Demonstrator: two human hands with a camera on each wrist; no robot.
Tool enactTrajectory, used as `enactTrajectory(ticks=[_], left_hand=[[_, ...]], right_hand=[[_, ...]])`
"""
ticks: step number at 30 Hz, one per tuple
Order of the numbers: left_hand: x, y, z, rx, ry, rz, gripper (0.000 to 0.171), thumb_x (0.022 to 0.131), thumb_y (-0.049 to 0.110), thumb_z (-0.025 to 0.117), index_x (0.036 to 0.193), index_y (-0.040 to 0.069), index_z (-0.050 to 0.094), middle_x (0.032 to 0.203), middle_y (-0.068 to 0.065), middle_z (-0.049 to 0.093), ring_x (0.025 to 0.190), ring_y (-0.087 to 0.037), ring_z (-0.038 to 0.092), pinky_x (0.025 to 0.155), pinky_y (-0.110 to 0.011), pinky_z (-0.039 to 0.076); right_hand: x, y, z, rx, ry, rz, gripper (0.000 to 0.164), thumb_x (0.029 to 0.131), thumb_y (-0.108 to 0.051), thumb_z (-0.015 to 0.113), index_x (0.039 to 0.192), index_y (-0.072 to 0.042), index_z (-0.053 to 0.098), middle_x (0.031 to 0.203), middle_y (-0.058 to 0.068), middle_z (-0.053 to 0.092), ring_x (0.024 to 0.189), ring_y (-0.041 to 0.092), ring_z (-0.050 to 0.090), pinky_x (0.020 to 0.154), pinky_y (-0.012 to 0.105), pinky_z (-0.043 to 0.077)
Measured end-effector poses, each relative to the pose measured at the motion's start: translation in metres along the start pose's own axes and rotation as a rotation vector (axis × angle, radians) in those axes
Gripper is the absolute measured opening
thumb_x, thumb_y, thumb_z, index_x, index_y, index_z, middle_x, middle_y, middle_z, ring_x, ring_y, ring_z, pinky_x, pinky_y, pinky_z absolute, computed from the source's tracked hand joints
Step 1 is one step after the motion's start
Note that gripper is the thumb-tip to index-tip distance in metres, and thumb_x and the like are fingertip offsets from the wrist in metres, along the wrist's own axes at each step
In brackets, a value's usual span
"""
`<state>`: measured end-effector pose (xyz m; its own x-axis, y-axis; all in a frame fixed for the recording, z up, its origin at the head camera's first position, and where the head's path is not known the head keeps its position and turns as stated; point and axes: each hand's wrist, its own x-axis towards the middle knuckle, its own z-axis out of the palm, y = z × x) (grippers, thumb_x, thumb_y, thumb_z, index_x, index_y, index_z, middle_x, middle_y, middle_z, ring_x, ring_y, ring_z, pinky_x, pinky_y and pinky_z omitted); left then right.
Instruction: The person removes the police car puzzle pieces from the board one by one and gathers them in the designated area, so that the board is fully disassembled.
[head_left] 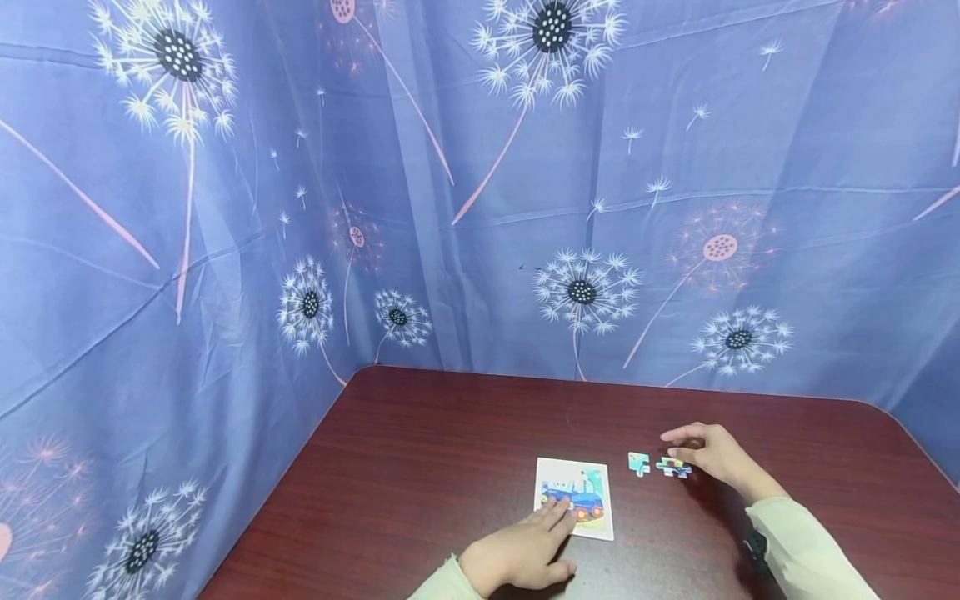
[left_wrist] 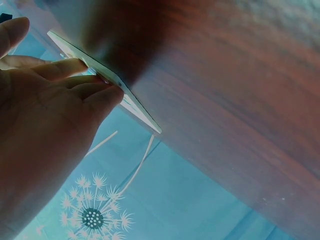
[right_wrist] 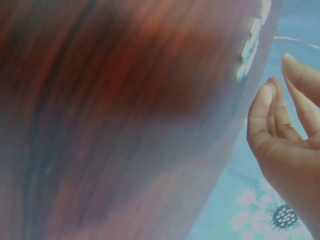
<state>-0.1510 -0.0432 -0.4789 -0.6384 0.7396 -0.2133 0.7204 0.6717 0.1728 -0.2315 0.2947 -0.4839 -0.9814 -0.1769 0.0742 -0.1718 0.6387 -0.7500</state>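
A square jigsaw puzzle (head_left: 584, 492) with a blue tractor picture and a white border lies on the table. My left hand (head_left: 521, 550) rests its extended fingertips on the lower left of it, covering that part. In the left wrist view the fingers of this hand (left_wrist: 55, 115) touch the board (left_wrist: 142, 114). Right of the board lie two loose jigsaw pieces, a light blue one (head_left: 638, 463) and a multicoloured one (head_left: 673, 468). Just above the multicoloured piece is my right hand (head_left: 716, 454), fingers loosely bent. The right wrist view shows this hand (right_wrist: 285, 130) apart from the pieces (right_wrist: 248, 50).
The dark red-brown wooden table (head_left: 420, 467) has rounded far corners. Blue curtains (head_left: 487, 292) with dandelion prints hang along its far and left edges. A small black device (head_left: 757, 544) sits under the right wrist.
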Motion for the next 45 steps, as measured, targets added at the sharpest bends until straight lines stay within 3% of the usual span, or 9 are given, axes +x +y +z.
enactTrajectory(ticks=[10, 15, 24, 35, 45], left_hand=[[0.001, 0.000, 0.001, -0.003, 0.000, 0.001, 0.064, 0.098, 0.043, 0.046, 0.150, 0.008, 0.032, 0.157, -0.012, 0.025, 0.144, -0.022, 0.022, 0.113, -0.029, 0.026], [0.002, 0.000, 0.001, -0.004, -0.003, -0.003, 0.064, 0.098, 0.044, 0.046, 0.150, 0.008, 0.033, 0.156, -0.012, 0.025, 0.144, -0.022, 0.023, 0.113, -0.029, 0.026], [0.001, 0.001, 0.001, 0.024, 0.009, -0.001, 0.063, 0.098, 0.043, 0.047, 0.149, 0.008, 0.034, 0.155, -0.011, 0.028, 0.143, -0.022, 0.025, 0.112, -0.029, 0.028], [0.000, 0.000, -0.001, 0.007, -0.012, -0.005, 0.063, 0.098, 0.043, 0.047, 0.149, 0.008, 0.034, 0.157, -0.011, 0.025, 0.144, -0.022, 0.023, 0.113, -0.031, 0.028], [0.002, -0.001, 0.003, 0.014, -0.013, -0.010, 0.064, 0.099, 0.045, 0.046, 0.150, 0.008, 0.033, 0.157, -0.011, 0.024, 0.144, -0.022, 0.022, 0.113, -0.031, 0.027]], right_hand=[[0.008, -0.020, 0.016, 0.078, -0.015, -0.089, 0.030, 0.086, -0.006, 0.070, 0.113, 0.006, 0.066, 0.103, 0.021, 0.065, 0.087, 0.022, 0.065, 0.062, 0.027, 0.053], [0.011, -0.035, 0.023, 0.100, -0.036, -0.154, 0.030, 0.087, -0.007, 0.070, 0.113, 0.008, 0.065, 0.103, 0.022, 0.067, 0.090, 0.028, 0.066, 0.064, 0.026, 0.053], [0.018, -0.047, 0.041, 0.170, -0.137, -0.190, 0.032, 0.089, -0.011, 0.067, 0.117, 0.006, 0.064, 0.104, 0.020, 0.067, 0.089, 0.024, 0.065, 0.065, 0.030, 0.054], [0.020, -0.058, 0.066, 0.178, -0.271, -0.283, 0.028, 0.088, -0.004, 0.067, 0.114, 0.005, 0.065, 0.102, 0.018, 0.066, 0.090, 0.025, 0.065, 0.071, 0.024, 0.052], [0.015, -0.066, 0.076, 0.198, -0.349, -0.265, 0.027, 0.081, 0.004, 0.069, 0.108, 0.006, 0.067, 0.102, 0.018, 0.061, 0.086, 0.029, 0.060, 0.069, 0.027, 0.052]])
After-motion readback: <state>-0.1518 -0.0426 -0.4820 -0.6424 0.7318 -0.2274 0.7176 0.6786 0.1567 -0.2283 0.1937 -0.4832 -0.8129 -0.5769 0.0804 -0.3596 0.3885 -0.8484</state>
